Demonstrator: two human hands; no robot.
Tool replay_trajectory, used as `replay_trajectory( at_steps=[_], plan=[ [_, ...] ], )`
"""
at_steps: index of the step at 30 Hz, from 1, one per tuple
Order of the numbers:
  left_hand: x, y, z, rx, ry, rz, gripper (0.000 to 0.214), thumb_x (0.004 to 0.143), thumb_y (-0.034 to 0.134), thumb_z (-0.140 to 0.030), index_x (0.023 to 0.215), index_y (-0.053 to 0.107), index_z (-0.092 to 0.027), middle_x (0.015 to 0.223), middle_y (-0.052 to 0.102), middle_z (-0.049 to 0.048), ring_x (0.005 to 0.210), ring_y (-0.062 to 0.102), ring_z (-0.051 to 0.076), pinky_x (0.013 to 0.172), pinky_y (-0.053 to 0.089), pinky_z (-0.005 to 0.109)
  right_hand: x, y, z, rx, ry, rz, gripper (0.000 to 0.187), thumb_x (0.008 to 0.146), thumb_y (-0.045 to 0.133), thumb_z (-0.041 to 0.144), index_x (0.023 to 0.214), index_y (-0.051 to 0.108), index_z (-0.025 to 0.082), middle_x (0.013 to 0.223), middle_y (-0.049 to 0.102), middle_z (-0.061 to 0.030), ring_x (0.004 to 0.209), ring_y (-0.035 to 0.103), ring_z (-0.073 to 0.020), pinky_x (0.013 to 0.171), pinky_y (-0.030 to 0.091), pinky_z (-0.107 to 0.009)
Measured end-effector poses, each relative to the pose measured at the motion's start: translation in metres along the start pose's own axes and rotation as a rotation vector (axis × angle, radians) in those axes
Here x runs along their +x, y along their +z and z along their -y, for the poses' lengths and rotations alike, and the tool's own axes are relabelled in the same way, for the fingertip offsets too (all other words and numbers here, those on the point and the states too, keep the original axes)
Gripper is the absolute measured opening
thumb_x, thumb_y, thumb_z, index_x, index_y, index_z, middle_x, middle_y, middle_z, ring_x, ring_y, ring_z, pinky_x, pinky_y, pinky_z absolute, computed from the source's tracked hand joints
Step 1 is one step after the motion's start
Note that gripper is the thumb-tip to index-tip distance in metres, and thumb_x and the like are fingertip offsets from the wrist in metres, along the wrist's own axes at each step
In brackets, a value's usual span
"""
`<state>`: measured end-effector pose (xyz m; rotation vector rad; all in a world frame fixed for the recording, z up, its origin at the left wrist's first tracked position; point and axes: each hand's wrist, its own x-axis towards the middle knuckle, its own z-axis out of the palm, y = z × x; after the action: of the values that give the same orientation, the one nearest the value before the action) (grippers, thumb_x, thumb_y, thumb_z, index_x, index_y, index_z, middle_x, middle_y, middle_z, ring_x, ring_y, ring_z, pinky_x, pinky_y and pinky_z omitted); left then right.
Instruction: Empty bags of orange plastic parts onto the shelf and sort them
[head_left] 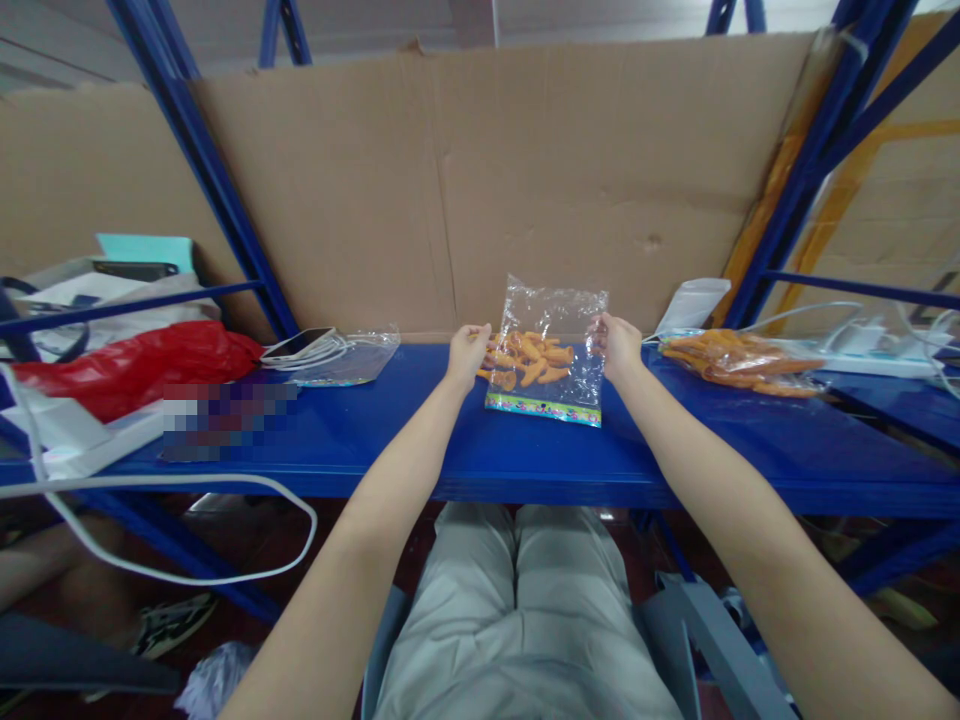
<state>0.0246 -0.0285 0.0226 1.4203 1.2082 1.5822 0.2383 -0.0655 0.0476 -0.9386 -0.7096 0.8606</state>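
Observation:
A clear plastic bag (589, 350) with a green patterned strip along its bottom edge is stretched between my two hands over the blue shelf. My left hand (469, 352) is closed at the bag's left edge, with fingertips pinched together. On the opposite side, my right hand (621, 347) pinches the right edge. Small orange curved pieces (534, 355) in a pile show through the film. Some reach past the bag's left side, and I cannot tell whether any are inside it.
To the right, a clear bag of orange pieces (739, 360) lies beside a white power strip (874, 360). At left are a flat clear bag (356, 358), a phone with white cable (307, 345) and a red plastic bag (150, 365). Cardboard (562, 170) walls the back. A white cable loop (311, 520) hangs in front.

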Motion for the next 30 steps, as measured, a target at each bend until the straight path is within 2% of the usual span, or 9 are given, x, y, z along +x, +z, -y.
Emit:
replay_trajectory(
  at_steps=[2,4,7,11,14,19,26,30],
  plan=[
    [0.001,0.001,0.006,0.143,0.151,0.002,0.018,0.084,0.062,-0.033,0.091,0.054,-0.019,0.081,0.067,0.0037,0.066,0.064,0.013,0.066,0.052,0.027,0.005,-0.003,0.0,0.05,-0.025,-0.063,0.021,0.092,0.047,0.018,0.071,0.053,0.019,0.054,0.054,0.0057,0.04,0.053,-0.0067,0.034,0.038,-0.015],
    [0.001,0.002,0.012,0.308,0.368,0.05,0.031,0.08,0.066,-0.033,0.106,0.057,-0.018,0.105,0.067,0.0107,0.095,0.066,0.02,0.087,0.051,0.035,0.013,-0.008,0.0,0.1,-0.043,-0.104,0.02,0.093,0.044,0.02,0.073,0.051,0.02,0.058,0.056,0.0058,0.043,0.058,-0.0079,0.037,0.043,-0.017],
    [-0.004,0.005,0.016,0.517,0.663,0.243,0.054,0.079,0.063,-0.03,0.13,0.051,-0.018,0.139,0.052,0.0162,0.131,0.048,0.029,0.109,0.037,0.047,0.026,-0.015,-0.001,0.151,-0.06,-0.12,0.017,0.092,0.048,0.023,0.075,0.047,0.021,0.065,0.058,0.0062,0.05,0.064,-0.0098,0.046,0.049,-0.02],
    [-0.02,0.013,0.014,0.743,0.898,0.485,0.076,0.08,0.059,-0.027,0.15,0.031,-0.025,0.16,0.026,0.0122,0.147,0.02,0.033,0.117,0.018,0.057,0.037,-0.021,-0.001,0.215,-0.031,-0.124,0.018,0.092,0.047,0.023,0.075,0.043,0.021,0.069,0.058,0.0055,0.058,0.067,-0.0109,0.056,0.053,-0.024],
    [-0.034,0.022,0.011,0.882,0.98,0.581,0.079,0.082,0.055,-0.02,0.154,0.024,-0.027,0.163,0.018,0.0094,0.15,0.012,0.031,0.118,0.009,0.058,0.036,-0.021,0.0,0.281,0.02,-0.145,0.021,0.094,0.039,0.019,0.074,0.043,0.021,0.067,0.057,0.0043,0.06,0.066,-0.0103,0.059,0.053,-0.024],
    [-0.039,0.029,0.01,0.99,1.044,0.567,0.075,0.084,0.039,-0.005,0.154,0.024,-0.029,0.161,0.023,0.006,0.15,0.015,0.023,0.119,0.006,0.057,0.032,-0.018,-0.001,0.25,0.029,-0.074,0.019,0.091,0.044,0.018,0.073,0.045,0.021,0.066,0.057,0.0044,0.06,0.065,-0.0104,0.059,0.053,-0.022],
    [-0.012,0.022,0.002,1.096,1.116,0.477,0.065,0.087,0.035,-0.005,0.149,0.036,-0.025,0.154,0.039,0.0082,0.146,0.027,0.023,0.12,0.009,0.056,0.013,-0.009,0.006,0.261,0.006,-0.045,0.018,0.093,0.048,0.021,0.075,0.051,0.019,0.066,0.063,0.0034,0.057,0.065,-0.0099,0.056,0.053,-0.021],
    [0.011,0.002,-0.016,1.183,1.101,0.376,0.063,0.088,0.033,-0.006,0.148,0.037,-0.025,0.155,0.037,0.0073,0.147,0.025,0.022,0.12,0.006,0.056,0.001,-0.004,0.01,0.217,-0.014,0.027,0.013,0.092,0.048,0.017,0.081,0.056,0.02,0.068,0.065,0.0047,0.054,0.064,-0.0088,0.052,0.052,-0.02]
  ],
)
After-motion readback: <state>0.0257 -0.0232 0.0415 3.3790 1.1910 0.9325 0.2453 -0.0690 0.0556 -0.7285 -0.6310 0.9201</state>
